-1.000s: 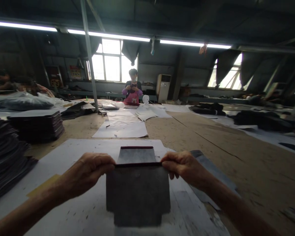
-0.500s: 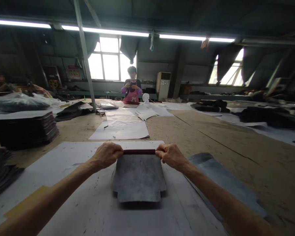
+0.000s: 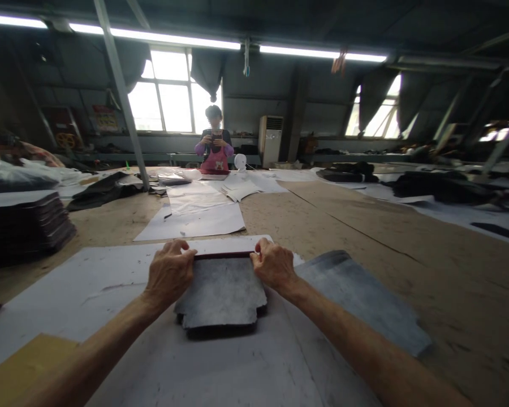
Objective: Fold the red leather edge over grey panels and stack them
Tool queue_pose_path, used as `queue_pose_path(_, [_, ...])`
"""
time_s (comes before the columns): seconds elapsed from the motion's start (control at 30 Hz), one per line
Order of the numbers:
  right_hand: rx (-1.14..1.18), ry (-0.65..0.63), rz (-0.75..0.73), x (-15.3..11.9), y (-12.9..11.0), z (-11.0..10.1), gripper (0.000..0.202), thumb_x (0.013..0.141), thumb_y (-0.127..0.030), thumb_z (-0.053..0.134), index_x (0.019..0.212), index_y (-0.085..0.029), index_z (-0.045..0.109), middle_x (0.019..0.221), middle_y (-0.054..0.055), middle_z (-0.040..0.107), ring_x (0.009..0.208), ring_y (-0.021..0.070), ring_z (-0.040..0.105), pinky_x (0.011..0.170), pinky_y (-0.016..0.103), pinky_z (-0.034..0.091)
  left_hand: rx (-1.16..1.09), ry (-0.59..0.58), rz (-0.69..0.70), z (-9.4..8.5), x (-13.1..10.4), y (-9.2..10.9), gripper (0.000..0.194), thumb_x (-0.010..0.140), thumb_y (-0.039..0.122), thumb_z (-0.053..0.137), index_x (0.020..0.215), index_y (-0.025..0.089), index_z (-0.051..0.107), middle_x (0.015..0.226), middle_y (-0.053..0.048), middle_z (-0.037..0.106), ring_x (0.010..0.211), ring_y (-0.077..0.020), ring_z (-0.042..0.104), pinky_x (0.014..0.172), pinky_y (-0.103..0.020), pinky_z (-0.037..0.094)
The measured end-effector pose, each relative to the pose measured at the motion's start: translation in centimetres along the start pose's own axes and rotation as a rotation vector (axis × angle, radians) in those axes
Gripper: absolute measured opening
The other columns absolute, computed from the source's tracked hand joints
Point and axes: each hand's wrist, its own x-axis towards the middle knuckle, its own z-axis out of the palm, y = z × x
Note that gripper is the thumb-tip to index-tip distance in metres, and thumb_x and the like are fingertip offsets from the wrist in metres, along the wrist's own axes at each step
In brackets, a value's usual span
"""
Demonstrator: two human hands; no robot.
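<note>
A grey leather-like piece (image 3: 223, 294) with notched lower corners is folded along a dark red top edge (image 3: 224, 255). At the left end of that edge, my left hand (image 3: 172, 268) is closed on the piece with thumb and fingers. My right hand (image 3: 274, 263) pinches the opposite end. The lower part of the piece lies on or just above white paper (image 3: 254, 373); I cannot tell whether it touches. To the right of my right hand, a larger grey piece (image 3: 365, 299) lies flat, partly hidden by my forearm.
A stack of dark pieces (image 3: 25, 229) stands on the left. Yellowish card (image 3: 29, 362) lies near my left forearm. White sheets (image 3: 195, 220) spread across the table (image 3: 343, 220). A slanted metal pole (image 3: 123, 96) rises at its far side, where a person (image 3: 214, 141) holds a phone.
The view has swung slightly right, so most things sit further left. My hands have lowered the folded piece a little, and my fingertips are now bent more over its top edge.
</note>
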Motion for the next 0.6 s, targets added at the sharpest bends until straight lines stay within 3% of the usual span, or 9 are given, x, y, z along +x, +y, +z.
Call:
queue_pose_path(0.07, [-0.015, 0.007, -0.007, -0.4, -0.2, 0.0, 0.024, 0.088, -0.032, 0.049, 0.102, -0.013, 0.054, 0.097, 0.005, 0.057, 0.086, 0.0161, 0.056, 0.077, 0.036, 0.047, -0.019, 0.048, 0.016, -0.4, -0.7, 1.1, 0.035, 0.084, 0.019, 0.034, 0.107, 0.012, 0.060, 0.111, -0.015, 0.053, 0.098, -0.0290, 0.049, 0.080, -0.042, 0.038])
queue_pose_path(0.13, [-0.028, -0.005, -0.029, -0.4, -0.4, 0.1, 0.024, 0.088, -0.031, 0.050, 0.103, -0.014, 0.054, 0.099, 0.005, 0.056, 0.087, 0.0162, 0.056, 0.076, 0.036, 0.047, -0.079, 0.035, 0.112, -0.7, -1.6, 2.3, 0.034, 0.085, 0.024, 0.036, 0.109, 0.015, 0.058, 0.113, -0.012, 0.053, 0.098, -0.0278, 0.050, 0.081, -0.042, 0.039])
queue_pose_path(0.23, [-0.039, -0.039, -0.045, 0.1, -0.4, 0.2, 0.023, 0.088, -0.030, 0.050, 0.103, -0.014, 0.054, 0.099, 0.005, 0.056, 0.086, 0.0158, 0.056, 0.075, 0.035, 0.048, -0.173, -0.153, 0.316, -0.9, -2.9, 3.9, 0.031, 0.087, 0.035, 0.036, 0.100, 0.022, 0.061, 0.104, -0.006, 0.059, 0.094, -0.0239, 0.054, 0.079, -0.037, 0.042])
queue_pose_path(0.37, [-0.037, -0.058, -0.026, -0.2, 1.3, -1.3, 0.023, 0.088, -0.030, 0.050, 0.104, -0.014, 0.054, 0.102, 0.006, 0.056, 0.089, 0.0162, 0.056, 0.077, 0.035, 0.048, -0.196, -0.276, 0.296, -0.9, -3.4, 4.8, 0.032, 0.087, 0.037, 0.035, 0.102, 0.023, 0.060, 0.106, -0.006, 0.059, 0.098, -0.0249, 0.054, 0.080, -0.037, 0.042])
queue_pose_path(0.47, [-0.065, -0.054, 0.005, -2.7, 3.7, -4.0, 0.021, 0.089, -0.030, 0.048, 0.102, -0.015, 0.055, 0.102, 0.006, 0.056, 0.091, 0.0161, 0.055, 0.079, 0.036, 0.046, -0.157, -0.283, 0.265, -1.2, -3.2, 4.9, 0.030, 0.085, 0.033, 0.037, 0.102, 0.022, 0.060, 0.108, -0.006, 0.059, 0.099, -0.0257, 0.055, 0.078, -0.039, 0.042])
queue_pose_path(0.6, [-0.137, -0.135, -0.010, -8.8, 6.5, -7.7, 0.014, 0.080, -0.026, 0.056, 0.084, -0.014, 0.061, 0.084, 0.004, 0.060, 0.078, 0.0162, 0.056, 0.070, 0.029, 0.045, -0.139, -0.199, 0.281, -1.6, -3.3, 4.8, 0.028, 0.084, 0.030, 0.039, 0.101, 0.017, 0.058, 0.100, -0.008, 0.062, 0.094, -0.0261, 0.057, 0.082, -0.043, 0.039])
